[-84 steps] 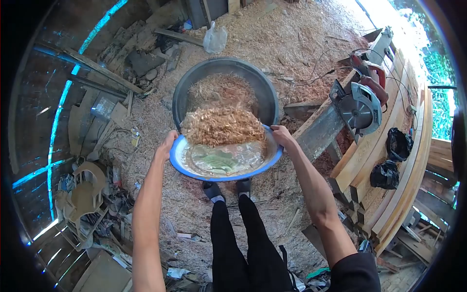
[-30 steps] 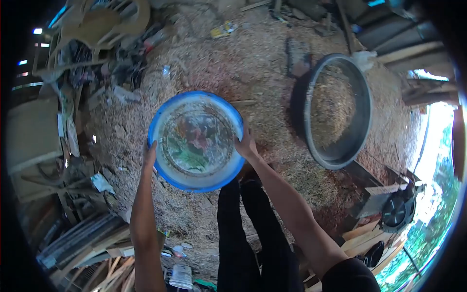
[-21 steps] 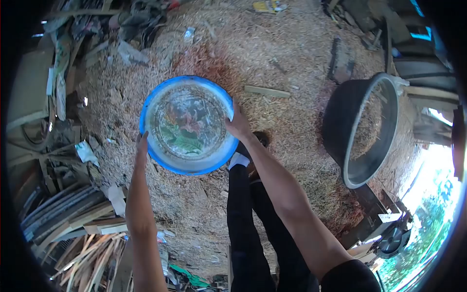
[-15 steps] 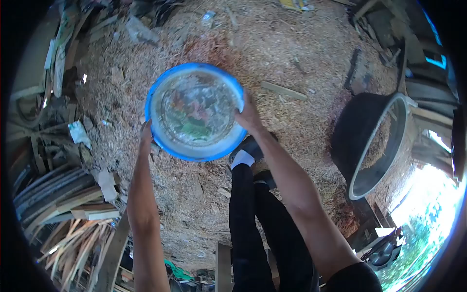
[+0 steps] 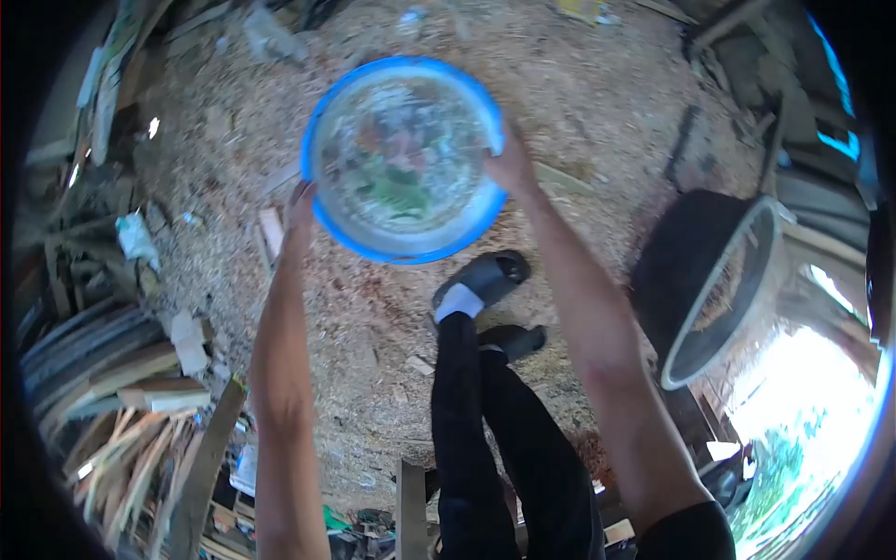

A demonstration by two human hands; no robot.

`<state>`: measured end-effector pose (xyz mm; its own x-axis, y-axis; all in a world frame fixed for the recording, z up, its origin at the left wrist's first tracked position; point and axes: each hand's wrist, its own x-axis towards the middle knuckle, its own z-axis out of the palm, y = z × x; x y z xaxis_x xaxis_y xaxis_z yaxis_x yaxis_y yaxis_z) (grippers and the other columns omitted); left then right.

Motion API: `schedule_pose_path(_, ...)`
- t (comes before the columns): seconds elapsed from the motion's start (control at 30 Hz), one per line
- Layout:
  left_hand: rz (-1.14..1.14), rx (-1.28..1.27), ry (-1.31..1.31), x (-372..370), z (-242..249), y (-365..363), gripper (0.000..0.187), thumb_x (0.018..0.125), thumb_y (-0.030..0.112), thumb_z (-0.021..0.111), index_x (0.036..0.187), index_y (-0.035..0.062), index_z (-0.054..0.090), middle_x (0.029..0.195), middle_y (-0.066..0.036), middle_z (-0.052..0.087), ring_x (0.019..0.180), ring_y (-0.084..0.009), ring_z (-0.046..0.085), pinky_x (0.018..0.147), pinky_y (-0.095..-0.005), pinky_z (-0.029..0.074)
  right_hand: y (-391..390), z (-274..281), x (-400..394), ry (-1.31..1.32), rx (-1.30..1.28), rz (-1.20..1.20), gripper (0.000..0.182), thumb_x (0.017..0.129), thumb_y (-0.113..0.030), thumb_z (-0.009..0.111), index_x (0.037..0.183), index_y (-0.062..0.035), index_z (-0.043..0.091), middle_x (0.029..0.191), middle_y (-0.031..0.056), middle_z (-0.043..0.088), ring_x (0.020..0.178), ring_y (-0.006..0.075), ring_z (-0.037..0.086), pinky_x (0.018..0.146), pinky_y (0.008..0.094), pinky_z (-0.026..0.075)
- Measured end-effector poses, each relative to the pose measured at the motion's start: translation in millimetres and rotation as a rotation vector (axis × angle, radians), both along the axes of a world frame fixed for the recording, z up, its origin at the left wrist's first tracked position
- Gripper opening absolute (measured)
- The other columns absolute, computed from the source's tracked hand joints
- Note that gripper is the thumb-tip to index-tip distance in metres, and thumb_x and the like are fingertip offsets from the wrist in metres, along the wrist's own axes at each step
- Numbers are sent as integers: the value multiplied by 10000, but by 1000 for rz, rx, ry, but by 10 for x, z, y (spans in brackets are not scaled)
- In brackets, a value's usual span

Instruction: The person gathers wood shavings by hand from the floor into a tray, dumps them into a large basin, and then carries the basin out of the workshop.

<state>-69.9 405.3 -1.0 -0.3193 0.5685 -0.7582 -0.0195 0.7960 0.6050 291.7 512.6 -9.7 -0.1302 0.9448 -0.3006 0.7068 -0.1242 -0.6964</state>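
Observation:
A round basin (image 5: 411,159) with a blue rim and a worn, patterned inside is held out in front of me over the ground. My left hand (image 5: 301,207) grips the rim on its left side, fingers hidden beneath. On the opposite side my right hand (image 5: 509,163) is closed around the rim, thumb over the inner edge. Faded green and reddish patches show on the basin's bottom, slightly blurred. Both arms are stretched forward, and below the basin are my feet in dark slides (image 5: 485,282).
Wood shavings (image 5: 355,336) cover the ground. At the right a large dark tub (image 5: 686,271) lies tilted with shavings inside. Thin wood strips (image 5: 140,467) are piled at lower left, beside a plank (image 5: 210,467). A wooden stick (image 5: 565,179) lies right of the basin.
Both hands have moved the basin forward and a little to the right, away from my feet. More of the slides shows now. The grip on the rim is the same.

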Motion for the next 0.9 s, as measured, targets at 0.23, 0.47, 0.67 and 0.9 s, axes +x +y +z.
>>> schedule_pose_path(0.23,-560,222,515,654,-268,-535,458,941,290,531,1267,-31,507,1206,-233,586,1146,-384,547,965,-422,423,-780,901,241,239,-1,-375,567,879,-37,528,1422,-67,367,1299,263,508,1178,362,540,981,420,439)
schedule_pose_path(0.47,-925,-95,-34,1649,-625,-738,338,878,314,623,1137,98,616,956,-179,701,819,-281,687,706,-371,520,-1942,2289,1874,30,160,-871,320,936,-39,516,1250,-89,548,1114,98,581,920,187,590,699,295,501)
schedule_pose_path(0.67,-1124,91,-118,3812,680,824,525,924,464,531,1083,-30,609,968,-129,636,958,-174,568,792,-353,464,-2652,2498,4039,-458,224,-1367,338,936,-94,489,1271,-47,504,1141,159,513,994,308,560,839,404,471)
schedule_pose_path(0.9,-1234,231,-224,6309,1452,1677,643,956,470,490,1362,-26,434,1260,-102,533,1127,-203,482,1006,-363,352,-3632,1891,4892,-394,-580,-1995,757,795,-384,695,1373,-3,389,1344,220,465,1227,393,479,991,458,412)
